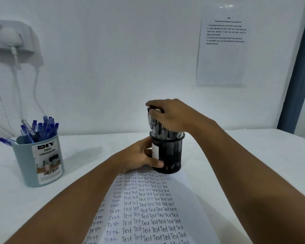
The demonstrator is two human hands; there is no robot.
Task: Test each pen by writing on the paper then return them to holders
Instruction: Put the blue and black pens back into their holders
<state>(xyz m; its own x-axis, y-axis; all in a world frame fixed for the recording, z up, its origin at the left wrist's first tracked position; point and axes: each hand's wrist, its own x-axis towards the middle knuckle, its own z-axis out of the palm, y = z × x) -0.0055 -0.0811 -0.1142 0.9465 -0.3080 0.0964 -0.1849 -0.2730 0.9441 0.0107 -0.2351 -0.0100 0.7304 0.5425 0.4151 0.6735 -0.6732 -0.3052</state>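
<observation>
L grip (141, 157) on holder (171, 154), R grip (167, 115) atop pens (157, 125).

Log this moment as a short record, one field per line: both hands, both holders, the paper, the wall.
left hand: grips the side of the black mesh holder
right hand: fingers curled round the tops of the black pens in the mesh holder
mesh holder: upright, on the far end of the paper
blue organizer: upright at left, full of blue pens
paper: covered in rows of "Test"
wall: printed sheet at right, charger at left
</observation>
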